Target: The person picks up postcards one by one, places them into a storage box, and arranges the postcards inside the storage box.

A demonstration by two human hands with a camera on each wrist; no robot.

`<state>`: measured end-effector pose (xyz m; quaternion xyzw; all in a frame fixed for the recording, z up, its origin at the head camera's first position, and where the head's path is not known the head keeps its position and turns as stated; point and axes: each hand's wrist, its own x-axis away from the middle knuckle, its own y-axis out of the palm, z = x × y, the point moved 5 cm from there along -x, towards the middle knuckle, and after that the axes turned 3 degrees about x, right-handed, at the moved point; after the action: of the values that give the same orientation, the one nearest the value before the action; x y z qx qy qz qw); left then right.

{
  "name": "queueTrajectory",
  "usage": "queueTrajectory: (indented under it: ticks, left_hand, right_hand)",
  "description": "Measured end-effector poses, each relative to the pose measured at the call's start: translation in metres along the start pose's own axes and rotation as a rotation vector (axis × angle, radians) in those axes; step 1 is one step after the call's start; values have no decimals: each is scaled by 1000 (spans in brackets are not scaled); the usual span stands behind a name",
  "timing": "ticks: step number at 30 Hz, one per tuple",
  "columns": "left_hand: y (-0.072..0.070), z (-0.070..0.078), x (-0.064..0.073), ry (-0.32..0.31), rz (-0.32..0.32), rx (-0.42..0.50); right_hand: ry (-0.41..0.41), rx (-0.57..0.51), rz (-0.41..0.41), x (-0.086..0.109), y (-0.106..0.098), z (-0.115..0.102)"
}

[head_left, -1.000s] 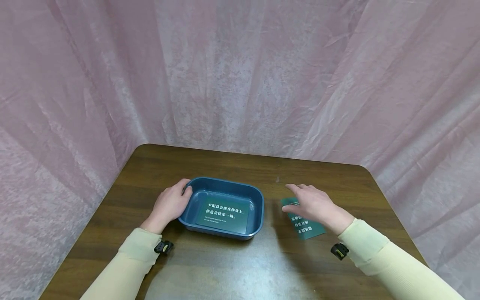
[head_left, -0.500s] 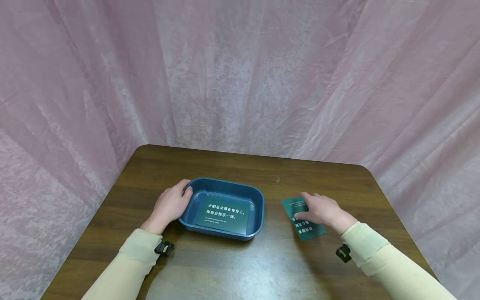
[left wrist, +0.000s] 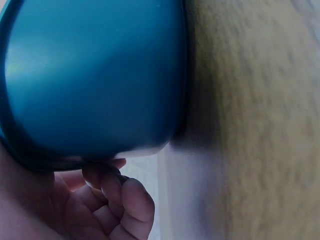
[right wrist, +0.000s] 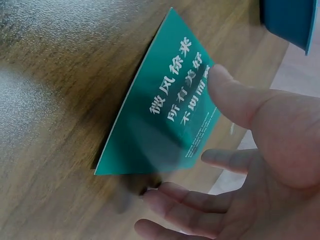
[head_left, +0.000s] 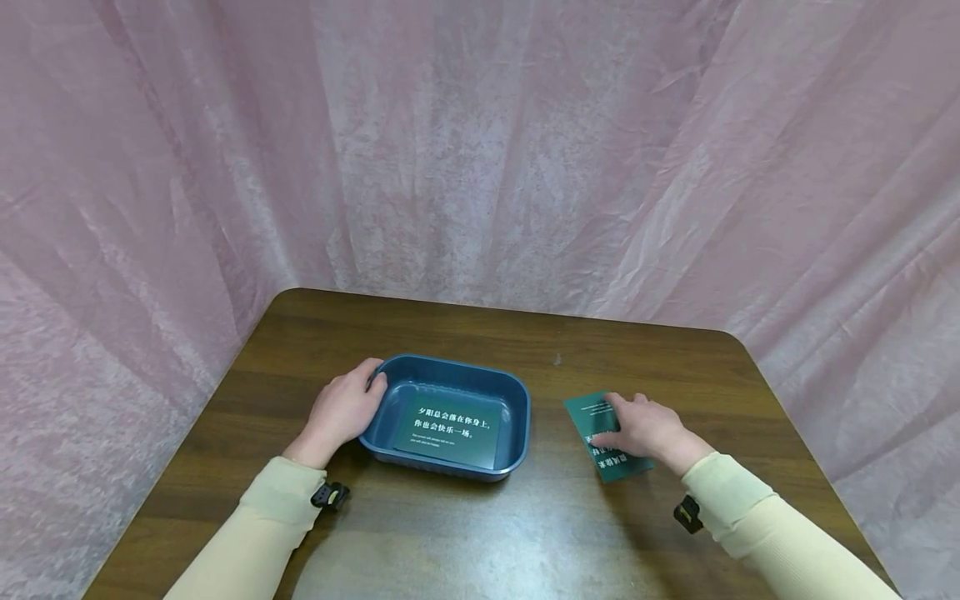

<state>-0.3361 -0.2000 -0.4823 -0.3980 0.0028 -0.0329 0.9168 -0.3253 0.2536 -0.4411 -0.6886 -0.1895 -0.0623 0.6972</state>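
Step in hand: picking up the second green card (head_left: 606, 437), judged from the grasp.
Right hand (head_left: 645, 427): at 3 o'clock on the table (head_left: 465, 533), thumb on the card's face, fingers curled under its lifted edge.
Left hand (head_left: 341, 410): clasps the rim of the blue tray (head_left: 517, 400) at 9 o'clock.
Card in tray (head_left: 448, 430): lies flat, text up.
Next move calls for: likely a clean lift and carry over the tray's near wall.
Surroundings: pink curtain (head_left: 480, 150) from 10 to 2 o'clock.
Obstruction: only the tray rim.
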Motion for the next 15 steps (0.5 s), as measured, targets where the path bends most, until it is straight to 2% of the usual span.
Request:
queueTrajectory:
  ticks: [8, 15]
  left_hand:
    - [0, 0, 1, -1, -2, 1]
    - [-1, 0, 0, 6, 0, 2]
  right_hand:
    - [19, 14, 18, -1, 6, -2]
    - [8, 19, -3, -2, 7, -1]
